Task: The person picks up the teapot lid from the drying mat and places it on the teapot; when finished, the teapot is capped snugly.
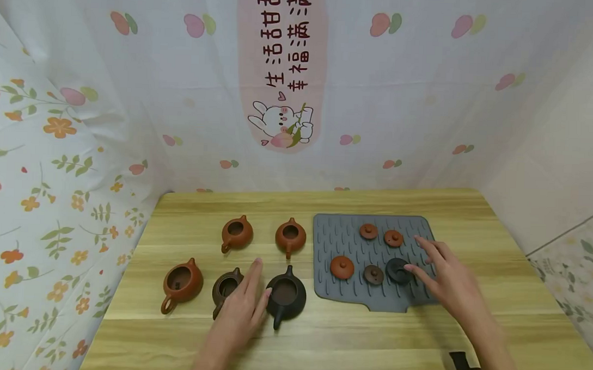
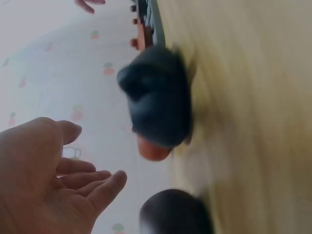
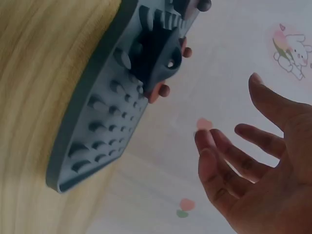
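Note:
My left hand [image 1: 238, 313] hovers with loose fingers between a dark brown teapot [image 1: 225, 287] and a black teapot [image 1: 285, 291], both without lids. In the left wrist view that hand [image 2: 63, 180] is apart from the blurred black teapot [image 2: 158, 97] and holds nothing. My right hand [image 1: 450, 277] reaches over the right side of a grey ribbed mat [image 1: 329, 235], thumb and fingers spread around a black lid [image 1: 396, 270]. The right wrist view shows a gap between this hand [image 3: 263, 165] and the black lid [image 3: 163, 58], which has a holed knob.
Reddish-brown teapots stand at the back left [image 1: 237, 233], back middle [image 1: 290, 236] and far left [image 1: 182, 282]. On the mat lie a dark brown lid [image 1: 373, 275] and reddish lids [image 1: 342, 267]. A black curved object [image 1: 465, 369] shows beside the right forearm. A patterned cloth hangs behind.

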### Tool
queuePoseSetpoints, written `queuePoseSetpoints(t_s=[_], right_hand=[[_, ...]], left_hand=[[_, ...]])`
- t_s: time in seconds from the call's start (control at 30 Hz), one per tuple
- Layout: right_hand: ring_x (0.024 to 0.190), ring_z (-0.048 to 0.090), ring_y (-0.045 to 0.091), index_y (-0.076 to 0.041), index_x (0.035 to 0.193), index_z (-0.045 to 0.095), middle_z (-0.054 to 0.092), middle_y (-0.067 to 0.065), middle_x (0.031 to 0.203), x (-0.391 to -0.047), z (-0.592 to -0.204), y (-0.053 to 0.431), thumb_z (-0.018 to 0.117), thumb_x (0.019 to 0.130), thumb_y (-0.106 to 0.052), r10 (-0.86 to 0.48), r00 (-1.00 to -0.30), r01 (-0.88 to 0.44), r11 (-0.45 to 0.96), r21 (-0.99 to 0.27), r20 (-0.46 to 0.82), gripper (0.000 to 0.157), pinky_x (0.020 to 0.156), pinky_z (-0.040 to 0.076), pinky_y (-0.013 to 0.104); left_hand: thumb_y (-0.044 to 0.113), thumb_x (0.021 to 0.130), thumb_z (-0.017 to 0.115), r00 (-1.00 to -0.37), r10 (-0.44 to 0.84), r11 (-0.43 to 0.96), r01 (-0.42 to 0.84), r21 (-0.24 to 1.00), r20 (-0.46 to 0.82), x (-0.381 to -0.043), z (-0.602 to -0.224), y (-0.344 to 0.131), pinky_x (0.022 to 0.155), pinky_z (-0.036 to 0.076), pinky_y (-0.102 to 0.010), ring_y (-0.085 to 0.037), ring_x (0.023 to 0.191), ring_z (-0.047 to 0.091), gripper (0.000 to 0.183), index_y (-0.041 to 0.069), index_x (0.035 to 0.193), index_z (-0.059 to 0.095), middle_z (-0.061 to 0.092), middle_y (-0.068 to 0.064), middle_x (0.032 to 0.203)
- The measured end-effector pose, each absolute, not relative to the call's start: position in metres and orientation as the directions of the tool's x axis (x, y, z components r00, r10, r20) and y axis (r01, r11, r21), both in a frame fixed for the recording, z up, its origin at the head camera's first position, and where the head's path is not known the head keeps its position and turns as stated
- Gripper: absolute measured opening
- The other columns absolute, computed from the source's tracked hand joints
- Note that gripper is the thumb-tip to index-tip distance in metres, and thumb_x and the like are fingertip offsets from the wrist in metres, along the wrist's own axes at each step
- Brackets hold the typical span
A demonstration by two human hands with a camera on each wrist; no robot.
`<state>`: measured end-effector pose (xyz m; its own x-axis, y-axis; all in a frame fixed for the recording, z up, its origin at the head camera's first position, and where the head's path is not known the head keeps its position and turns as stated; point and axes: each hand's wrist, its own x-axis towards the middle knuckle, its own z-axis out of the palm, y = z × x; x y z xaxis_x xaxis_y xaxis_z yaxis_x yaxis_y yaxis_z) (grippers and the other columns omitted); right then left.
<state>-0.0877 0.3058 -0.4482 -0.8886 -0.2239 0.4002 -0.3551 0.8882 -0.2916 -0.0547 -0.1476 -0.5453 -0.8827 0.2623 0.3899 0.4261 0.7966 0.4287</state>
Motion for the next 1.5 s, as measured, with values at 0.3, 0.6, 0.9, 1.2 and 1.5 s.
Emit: queuePoseSetpoints(t_s=[0.3, 0.6, 0.9, 1.2, 1.5], right_hand=[[0.083, 0.069, 0.026, 0.003, 0.133, 0.069, 0.07, 0.014, 0.109, -0.095, -0.457, 0.3, 0.088, 0.093, -0.017, -0.214, -0.953, -0.28, 0.891, -0.358, 0.213, 0.049, 0.056, 0.045, 0.03], [0.076, 0.064, 0.014, 0.002, 0.119, 0.072, 0.068, 0.0, 0.087, -0.103, -0.468, 0.295, 0.086, 0.095, -0.012, -0.245, -0.963, -0.271, 0.881, -0.388, 0.115, 0.031, 0.064, 0.052, 0.035], [0.075, 0.064, 0.013, -0.002, 0.112, 0.073, 0.068, 0.0, 0.086, -0.104, -0.475, 0.296, 0.085, 0.094, -0.009, -0.272, -0.957, -0.288, 0.874, -0.391, 0.095, 0.023, 0.063, 0.052, 0.036], [0.074, 0.062, 0.012, -0.002, 0.11, 0.072, 0.067, -0.001, 0.084, -0.104, -0.48, 0.297, 0.085, 0.094, -0.007, -0.265, -0.96, -0.277, 0.872, -0.403, 0.088, 0.021, 0.062, 0.051, 0.034], [0.073, 0.06, 0.011, -0.002, 0.11, 0.072, 0.066, -0.002, 0.084, -0.106, -0.482, 0.298, 0.085, 0.094, -0.007, -0.26, -0.959, -0.282, 0.869, -0.406, 0.109, 0.021, 0.062, 0.05, 0.034]], left_hand=[[0.039, 0.115, 0.059, -0.903, 0.228, 0.771, 0.396, 0.498, 0.365, -0.033, -0.55, -0.123, 0.11, 0.054, -0.052, -0.038, 0.15, 0.054, 0.072, 0.0, 0.17, 0.034, 0.041, -0.022, 0.172], [0.05, 0.108, 0.068, -0.96, 0.17, 0.787, 0.267, 0.556, 0.222, -0.009, -0.514, -0.098, 0.117, 0.044, -0.063, -0.049, 0.159, 0.038, 0.094, -0.009, 0.168, 0.026, 0.029, -0.031, 0.175], [0.037, 0.108, 0.072, -0.99, 0.099, 0.738, 0.139, 0.661, 0.099, -0.003, -0.52, -0.09, 0.12, 0.039, -0.066, -0.051, 0.163, 0.028, 0.093, -0.011, 0.169, 0.022, 0.019, -0.032, 0.178], [0.036, 0.114, 0.062, -0.989, 0.144, 0.683, 0.124, 0.72, 0.033, -0.005, -0.521, -0.09, 0.127, 0.026, -0.068, -0.049, 0.167, 0.017, 0.088, -0.005, 0.173, 0.012, 0.01, -0.03, 0.181], [0.023, 0.099, 0.083, -0.982, -0.008, 0.774, 0.113, 0.623, 0.187, -0.007, -0.522, -0.085, 0.109, 0.051, -0.06, -0.048, 0.141, 0.052, 0.066, -0.007, 0.143, 0.046, 0.039, -0.031, 0.157]])
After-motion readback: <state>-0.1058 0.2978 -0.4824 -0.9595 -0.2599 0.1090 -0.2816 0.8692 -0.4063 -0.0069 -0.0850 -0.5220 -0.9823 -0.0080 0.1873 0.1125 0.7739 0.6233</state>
